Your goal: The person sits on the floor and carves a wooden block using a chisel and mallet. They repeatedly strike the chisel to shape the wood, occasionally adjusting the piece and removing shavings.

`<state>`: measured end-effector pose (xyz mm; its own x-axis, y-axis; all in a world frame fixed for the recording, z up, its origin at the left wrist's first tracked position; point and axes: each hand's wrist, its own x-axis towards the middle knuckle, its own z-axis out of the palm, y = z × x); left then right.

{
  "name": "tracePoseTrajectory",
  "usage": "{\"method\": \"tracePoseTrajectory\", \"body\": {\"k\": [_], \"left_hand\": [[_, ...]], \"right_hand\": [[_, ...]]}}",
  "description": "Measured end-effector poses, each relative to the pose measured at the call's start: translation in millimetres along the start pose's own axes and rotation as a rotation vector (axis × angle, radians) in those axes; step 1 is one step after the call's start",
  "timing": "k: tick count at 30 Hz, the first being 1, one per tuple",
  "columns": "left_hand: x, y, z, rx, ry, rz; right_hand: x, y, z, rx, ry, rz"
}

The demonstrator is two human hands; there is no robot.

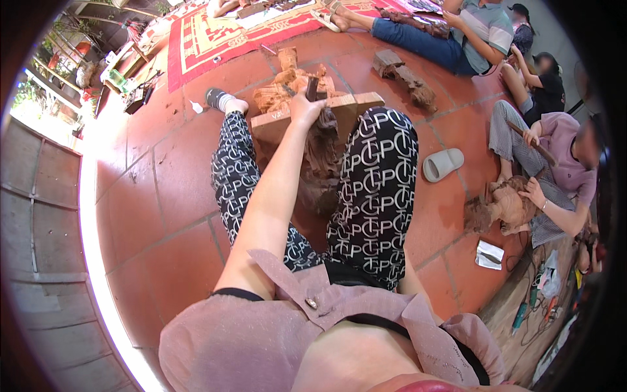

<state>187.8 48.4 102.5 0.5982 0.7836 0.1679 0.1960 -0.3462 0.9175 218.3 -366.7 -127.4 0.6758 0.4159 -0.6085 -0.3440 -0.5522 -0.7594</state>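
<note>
My left hand (305, 110) reaches out between my knees, its fingers wrapped round a dark, handle-like wooden piece (312, 88). What that piece ends in is hidden. Close under the hand, a rough dark brown wood carving (320, 147) stands between my legs. A pale wooden board (362, 100) crosses from knee to knee behind it. Just past the board lie orange-brown carved wood pieces (277, 98). Of my right arm only a bit of forearm (413, 284) shows beside my right thigh; the hand itself is out of sight.
A grey slipper (443, 164) and a dark wood block (405, 80) lie on the tiled floor (157, 196) to the right. Beyond them a person works on a carving (513, 202). Cables and tools (519, 317) lie lower right. A red rug (209, 49) spreads at the back.
</note>
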Motion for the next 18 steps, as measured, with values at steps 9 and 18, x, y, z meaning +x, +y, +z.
{"method": "tracePoseTrajectory", "body": {"k": [9,18], "left_hand": [[-17.6,11.6,0.4,-0.042,0.027,0.062],[-9.5,-2.3,-5.6,-0.143,-0.028,0.049]], "right_hand": [[-37.9,28.2,10.0,0.030,0.021,0.111],[-54.1,37.6,19.9,0.077,0.062,0.141]]}}
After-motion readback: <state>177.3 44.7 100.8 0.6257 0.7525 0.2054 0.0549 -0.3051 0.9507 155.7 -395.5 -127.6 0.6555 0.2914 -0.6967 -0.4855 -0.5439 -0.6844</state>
